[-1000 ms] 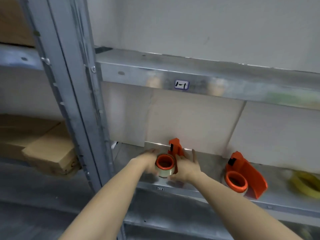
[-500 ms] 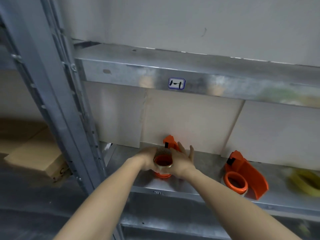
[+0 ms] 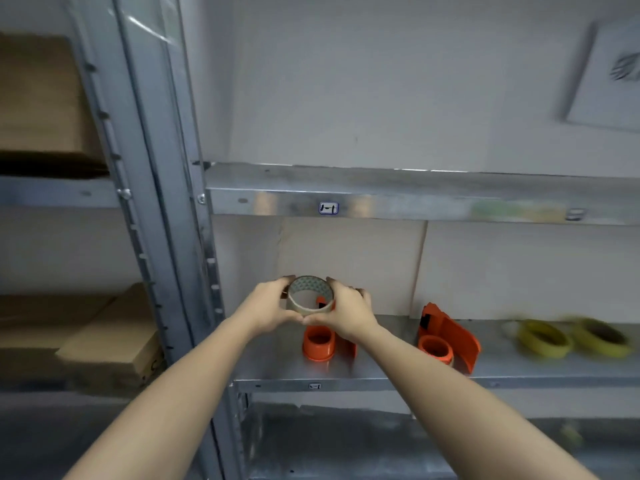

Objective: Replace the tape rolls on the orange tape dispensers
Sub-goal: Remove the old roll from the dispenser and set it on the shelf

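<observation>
**A:** From the head camera, what are the hands doing?

**B:** Both are raised in front of the metal shelf (image 3: 381,370). The left hand (image 3: 268,304) grips the left side of the clear tape roll (image 3: 310,295), fingers curled over its top rim and thumb underneath. The right hand (image 3: 349,311) clasps the opposite side in the same way.

**A:** And where is the roll?

**B:** In the air between the two hands, its open core facing the camera. It is just above the near orange dispenser (image 3: 318,342) and apart from it. That dispenser stands on the shelf with its orange hub bare.

**A:** Any other dispenser?

**B:** The second orange dispenser (image 3: 450,337) sits to the right on the same shelf, well apart from both hands. I cannot tell whether tape remains on its hub.

**A:** What else is there?

**B:** Two yellow tape rolls (image 3: 542,339) lie flat further right, blurred. A cardboard box (image 3: 110,344) rests on the neighbouring rack to the left. A small label (image 3: 328,208) is stuck on the edge of the shelf above.
</observation>
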A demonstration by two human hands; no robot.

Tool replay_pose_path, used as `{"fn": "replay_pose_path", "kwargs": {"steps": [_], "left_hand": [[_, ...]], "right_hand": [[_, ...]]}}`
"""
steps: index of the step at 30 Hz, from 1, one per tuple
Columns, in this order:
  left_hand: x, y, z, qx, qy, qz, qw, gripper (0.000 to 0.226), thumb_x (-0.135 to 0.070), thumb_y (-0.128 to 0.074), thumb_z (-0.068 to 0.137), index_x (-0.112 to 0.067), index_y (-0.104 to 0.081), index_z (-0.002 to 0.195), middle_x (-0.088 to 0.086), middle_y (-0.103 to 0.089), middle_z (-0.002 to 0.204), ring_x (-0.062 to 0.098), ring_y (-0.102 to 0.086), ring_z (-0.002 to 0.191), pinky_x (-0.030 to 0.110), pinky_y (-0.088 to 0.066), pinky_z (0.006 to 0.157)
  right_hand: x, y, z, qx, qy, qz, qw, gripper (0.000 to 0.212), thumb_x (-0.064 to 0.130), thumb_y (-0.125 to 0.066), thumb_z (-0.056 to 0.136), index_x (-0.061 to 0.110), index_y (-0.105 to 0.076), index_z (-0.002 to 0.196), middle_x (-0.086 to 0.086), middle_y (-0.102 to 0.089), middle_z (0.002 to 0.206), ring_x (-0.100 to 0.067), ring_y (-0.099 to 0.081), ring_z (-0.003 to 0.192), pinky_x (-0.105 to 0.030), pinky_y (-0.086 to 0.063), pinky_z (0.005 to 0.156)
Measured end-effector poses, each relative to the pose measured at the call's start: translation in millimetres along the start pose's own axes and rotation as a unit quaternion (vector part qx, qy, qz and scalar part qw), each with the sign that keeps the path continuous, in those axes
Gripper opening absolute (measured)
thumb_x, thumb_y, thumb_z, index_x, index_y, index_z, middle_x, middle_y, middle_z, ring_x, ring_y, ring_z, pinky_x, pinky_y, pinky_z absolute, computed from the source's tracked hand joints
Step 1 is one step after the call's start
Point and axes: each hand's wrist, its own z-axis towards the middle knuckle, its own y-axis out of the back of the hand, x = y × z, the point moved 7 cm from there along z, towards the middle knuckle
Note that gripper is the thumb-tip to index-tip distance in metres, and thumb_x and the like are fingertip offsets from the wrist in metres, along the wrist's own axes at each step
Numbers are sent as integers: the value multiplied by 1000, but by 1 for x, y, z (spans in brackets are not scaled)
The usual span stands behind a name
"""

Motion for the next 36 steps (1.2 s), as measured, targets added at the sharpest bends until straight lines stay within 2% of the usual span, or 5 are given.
{"fn": "replay_pose_path", "kwargs": {"steps": [3,8,16,24,36], "left_hand": [[-13,0,-15,2,-17,-14,1000,91,-23,-88,62,-10,-44,141,9,-58,136,20,-56,124,34,-42,109],[-44,-16,-29,7,-46,-45,998,85,-17,-88,63,-11,-47,137,8,-61,131,18,-58,119,26,-44,103],[-137,-64,-22,42,-108,-60,991,85,-21,-89,61,-9,-49,135,8,-62,130,19,-59,118,28,-44,103],[-259,-157,0,83,-144,-65,984,79,-17,-87,65,-6,-49,134,8,-61,130,14,-57,117,13,-39,91],[-420,-311,58,105,-143,-43,983,66,-23,-87,64,-10,-60,123,10,-68,121,23,-61,115,35,-48,99]], "right_hand": [[4,16,-29,-18,-20,28,999,77,54,-78,60,20,-51,123,-1,-67,119,-20,-56,119,-34,-28,101],[-13,47,-68,-48,-61,84,993,95,50,-81,59,19,-40,139,1,-57,135,-17,-46,131,-33,-26,111],[-77,113,-113,-80,-116,78,987,91,56,-81,55,24,-47,133,3,-60,132,-19,-51,127,-36,-36,108],[-193,199,-152,-107,-137,47,984,93,58,-80,55,23,-45,135,2,-58,135,-20,-48,130,-37,-34,109],[-384,310,-182,-97,-161,24,982,90,58,-79,58,25,-45,134,4,-58,135,-20,-47,130,-37,-31,110]]}}
